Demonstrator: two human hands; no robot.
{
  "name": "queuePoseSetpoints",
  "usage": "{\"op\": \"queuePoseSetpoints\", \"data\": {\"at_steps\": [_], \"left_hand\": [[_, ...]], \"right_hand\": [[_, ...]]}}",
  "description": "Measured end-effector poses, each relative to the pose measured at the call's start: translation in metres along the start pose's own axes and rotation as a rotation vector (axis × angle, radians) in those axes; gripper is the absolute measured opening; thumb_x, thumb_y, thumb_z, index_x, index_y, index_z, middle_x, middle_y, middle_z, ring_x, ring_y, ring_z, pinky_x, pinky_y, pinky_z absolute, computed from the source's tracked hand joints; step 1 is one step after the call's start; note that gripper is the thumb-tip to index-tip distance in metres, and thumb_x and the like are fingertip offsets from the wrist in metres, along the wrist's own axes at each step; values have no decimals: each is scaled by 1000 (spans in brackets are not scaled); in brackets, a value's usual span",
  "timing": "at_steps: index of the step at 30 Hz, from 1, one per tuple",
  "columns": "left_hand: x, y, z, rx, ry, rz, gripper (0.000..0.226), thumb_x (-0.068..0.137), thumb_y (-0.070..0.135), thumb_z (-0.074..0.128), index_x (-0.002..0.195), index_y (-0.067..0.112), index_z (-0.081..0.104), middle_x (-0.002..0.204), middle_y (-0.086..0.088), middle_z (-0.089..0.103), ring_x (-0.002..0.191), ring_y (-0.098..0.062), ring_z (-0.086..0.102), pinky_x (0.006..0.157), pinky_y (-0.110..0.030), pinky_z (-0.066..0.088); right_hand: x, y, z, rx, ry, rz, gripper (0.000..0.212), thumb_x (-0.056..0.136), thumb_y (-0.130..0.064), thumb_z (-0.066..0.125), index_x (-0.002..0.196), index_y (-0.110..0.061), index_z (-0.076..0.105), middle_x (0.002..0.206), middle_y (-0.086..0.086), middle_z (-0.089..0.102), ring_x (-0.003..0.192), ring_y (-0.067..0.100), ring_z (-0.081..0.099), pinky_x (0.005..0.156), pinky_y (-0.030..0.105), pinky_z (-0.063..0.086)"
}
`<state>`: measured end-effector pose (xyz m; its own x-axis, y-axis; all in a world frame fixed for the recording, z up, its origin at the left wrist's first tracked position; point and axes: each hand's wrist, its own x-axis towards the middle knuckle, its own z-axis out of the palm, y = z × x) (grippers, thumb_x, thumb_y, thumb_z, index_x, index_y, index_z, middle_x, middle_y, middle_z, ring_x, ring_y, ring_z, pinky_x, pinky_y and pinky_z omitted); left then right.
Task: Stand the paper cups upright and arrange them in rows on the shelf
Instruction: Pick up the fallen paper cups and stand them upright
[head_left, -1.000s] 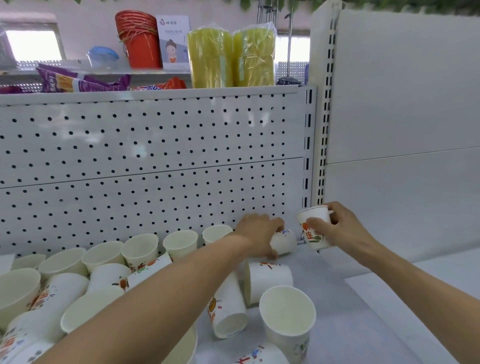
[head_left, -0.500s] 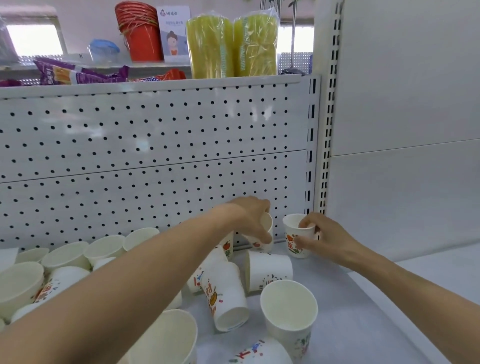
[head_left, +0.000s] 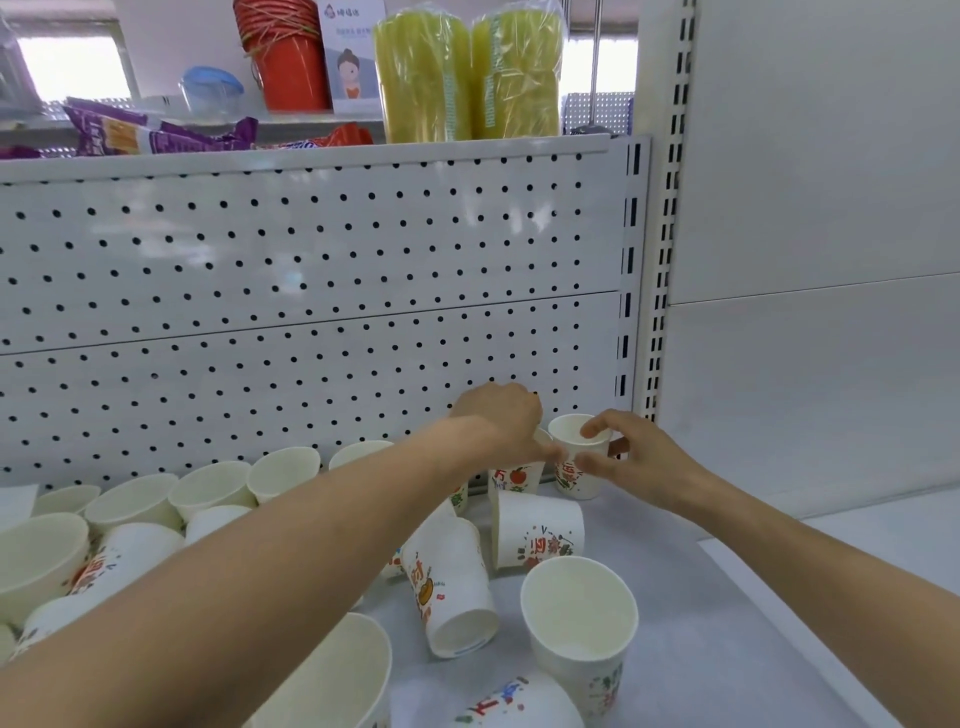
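- Pegboard-backed shelf (head_left: 727, 623): toppled paper cups (head_left: 452, 587) crowd its left and middle.
- Left hand (head_left: 501, 421) grips a printed cup (head_left: 517, 478), upright at the back edge.
- Right hand (head_left: 639, 462) pinches the corner cup (head_left: 574, 452) by its rim.
- A row is being started; next, likely, release both and fetch a fallen cup.

Paper cups (head_left: 452, 587): thin paper, matt white inside, printed outer wall with a slight sheen. Shelf (head_left: 675, 649): pale, matt, faintly textured surface. Pegboard back panel (head_left: 311, 260): painted sheet metal, smooth, semi-gloss, soft reflections. Slotted upright (head_left: 662, 260): same painted metal. Side panel (head_left: 805, 182): smooth, matt white. Yellow packs (head_left: 467, 78): clear glossy plastic film, crinkled. Orange buckets (head_left: 291, 57): glossy plastic. Purple packets (head_left: 156, 132): shiny plastic wrap.
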<state>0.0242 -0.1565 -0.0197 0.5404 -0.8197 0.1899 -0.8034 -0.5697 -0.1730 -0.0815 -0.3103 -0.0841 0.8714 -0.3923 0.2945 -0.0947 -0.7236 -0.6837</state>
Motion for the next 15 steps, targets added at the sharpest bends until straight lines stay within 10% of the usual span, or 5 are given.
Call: {"op": "queuePoseSetpoints", "data": {"at_steps": [10, 15], "left_hand": [[-42, -12, -28, 26, 132, -28, 55, 87, 70, 41, 113, 27, 64, 101, 3, 66, 87, -16, 59, 69, -30, 47], [-107, -28, -48, -96, 100, -155, 52, 87, 64, 49, 80, 14, 63, 70, -1, 69, 62, -16, 64, 64, -31, 54]], "right_hand": [[-30, -41, -19, -61, 200, -264, 40, 85, -35, 67, 122, -27, 55, 116, -16, 53, 109, 3, 48, 89, 23, 41], [-44, -85, -17, -160, -338, -252, 40, 79, -45, 71, 115, -32, 61, 101, -13, 65, 91, -1, 60, 82, 21, 48]]}}
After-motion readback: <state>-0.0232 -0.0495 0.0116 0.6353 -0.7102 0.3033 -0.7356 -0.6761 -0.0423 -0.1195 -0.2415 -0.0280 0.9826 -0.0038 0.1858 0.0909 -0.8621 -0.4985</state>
